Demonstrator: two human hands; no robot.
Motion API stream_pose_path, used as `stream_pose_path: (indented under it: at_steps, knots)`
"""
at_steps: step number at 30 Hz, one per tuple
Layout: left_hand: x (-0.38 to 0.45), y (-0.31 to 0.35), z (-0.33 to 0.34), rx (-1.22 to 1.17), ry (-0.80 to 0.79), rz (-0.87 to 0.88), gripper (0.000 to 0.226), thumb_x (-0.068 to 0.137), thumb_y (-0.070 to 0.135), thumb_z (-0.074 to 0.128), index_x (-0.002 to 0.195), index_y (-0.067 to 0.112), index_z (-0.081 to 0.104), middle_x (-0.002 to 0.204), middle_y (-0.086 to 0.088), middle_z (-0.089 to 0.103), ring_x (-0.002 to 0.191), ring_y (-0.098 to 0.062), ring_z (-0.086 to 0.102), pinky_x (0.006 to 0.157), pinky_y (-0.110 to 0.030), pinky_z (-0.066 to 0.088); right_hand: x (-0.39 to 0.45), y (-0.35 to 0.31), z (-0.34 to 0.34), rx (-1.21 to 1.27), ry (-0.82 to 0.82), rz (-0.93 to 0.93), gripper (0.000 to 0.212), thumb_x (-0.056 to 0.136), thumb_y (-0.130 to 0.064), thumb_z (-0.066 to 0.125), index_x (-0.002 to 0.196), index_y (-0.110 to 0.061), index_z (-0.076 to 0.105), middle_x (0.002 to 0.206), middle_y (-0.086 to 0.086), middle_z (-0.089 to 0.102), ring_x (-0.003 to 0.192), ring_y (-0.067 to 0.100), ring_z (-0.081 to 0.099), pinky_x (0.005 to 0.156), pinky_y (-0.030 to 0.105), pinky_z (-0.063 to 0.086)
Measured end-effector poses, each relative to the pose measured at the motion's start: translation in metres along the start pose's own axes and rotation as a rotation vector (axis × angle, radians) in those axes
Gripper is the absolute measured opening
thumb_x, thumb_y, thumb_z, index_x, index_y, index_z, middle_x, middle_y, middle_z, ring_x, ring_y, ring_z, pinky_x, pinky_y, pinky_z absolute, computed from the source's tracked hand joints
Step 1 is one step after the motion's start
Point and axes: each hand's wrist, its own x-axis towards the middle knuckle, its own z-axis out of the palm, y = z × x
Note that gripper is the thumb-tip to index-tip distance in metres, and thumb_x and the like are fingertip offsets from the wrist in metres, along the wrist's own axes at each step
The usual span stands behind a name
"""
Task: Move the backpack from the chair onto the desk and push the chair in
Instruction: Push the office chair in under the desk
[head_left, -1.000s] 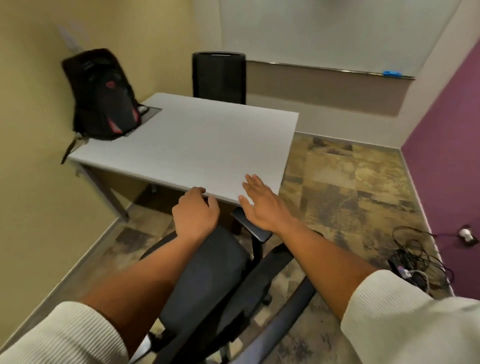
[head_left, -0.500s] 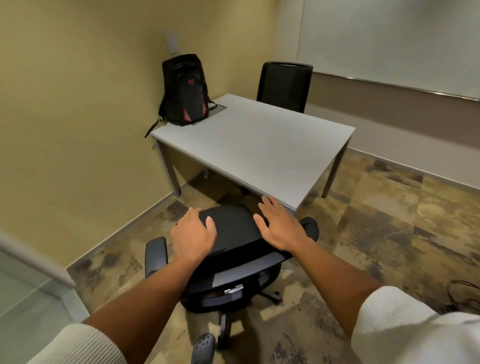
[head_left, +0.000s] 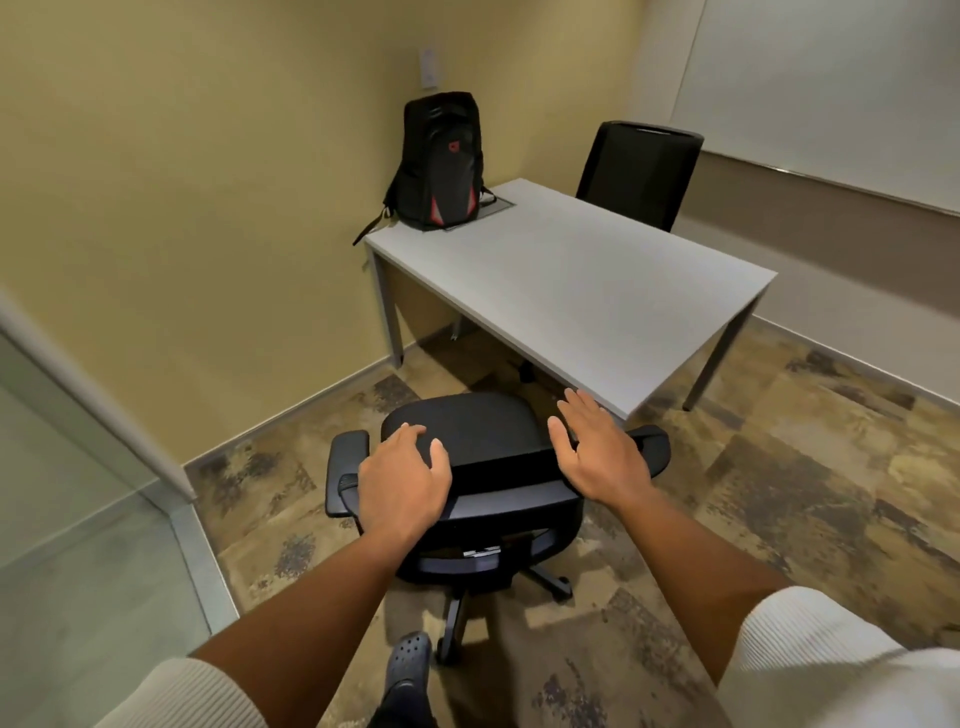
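Note:
The black backpack (head_left: 441, 161) with red accents stands upright on the far left corner of the grey desk (head_left: 571, 280), leaning against the yellow wall. The black office chair (head_left: 483, 431) stands on the floor just before the desk's near edge, its seat facing the desk and its backrest towards me. My left hand (head_left: 402, 480) lies palm down on the top of the backrest, fingers loosely spread. My right hand (head_left: 597, 452) is flat and open over the backrest's right side, near the right armrest (head_left: 654, 441). Neither hand holds anything.
A second black chair (head_left: 639, 171) stands behind the desk. A whiteboard (head_left: 831, 88) covers the right wall. A glass partition (head_left: 78, 493) with a frame post runs along the left. My foot in a dark clog (head_left: 408, 654) is beside the chair's wheeled base (head_left: 457, 613).
My view has pulled back from the desk, showing the whole chair. Both hands stayed at the backrest; the right hand has opened flatter and risen slightly.

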Motion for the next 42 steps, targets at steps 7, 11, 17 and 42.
stream_pose_path:
  at_steps: [7,11,17,42]
  knots:
    - [0.02,0.0,-0.004,-0.047,0.067,0.035,0.04,0.092,0.041,0.046,0.126,0.022,0.058,0.12,0.0,0.067,0.107,-0.021,0.06,0.099,-0.047,0.044,0.012,-0.01,0.004,-0.01,0.107,0.023,0.06,0.097,-0.054,0.029,0.145,-0.022,0.044,0.157,-0.006,0.034,0.145,0.007,0.022,0.116,0.03,0.015]
    - [0.038,-0.008,-0.004,-0.006,0.066,0.035,0.042,0.093,0.041,0.044,0.128,0.022,0.057,0.116,0.0,0.068,0.103,-0.022,0.061,0.1,-0.045,0.042,0.021,-0.021,0.007,0.005,0.118,0.039,0.055,0.1,-0.047,0.033,0.145,-0.018,0.045,0.157,-0.002,0.035,0.146,0.01,0.021,0.119,0.031,0.013]
    - [0.077,-0.024,-0.005,0.016,0.059,0.029,0.044,0.092,0.044,0.042,0.127,0.024,0.057,0.115,-0.001,0.069,0.105,-0.022,0.06,0.101,-0.04,0.037,0.051,-0.038,0.016,-0.023,0.02,0.125,0.059,0.099,-0.05,0.031,0.149,-0.017,0.036,0.161,-0.002,0.026,0.148,0.016,0.018,0.117,0.04,0.024]
    - [0.318,-0.076,0.008,0.05,-0.106,0.208,0.053,0.084,0.056,0.041,0.126,0.029,0.058,0.124,0.0,0.066,0.109,-0.027,0.061,0.092,-0.041,0.05,0.203,-0.103,0.08,-0.1,0.036,0.431,0.067,0.099,-0.05,0.023,0.152,-0.009,0.026,0.162,0.008,0.02,0.149,0.024,0.012,0.119,0.04,0.012]
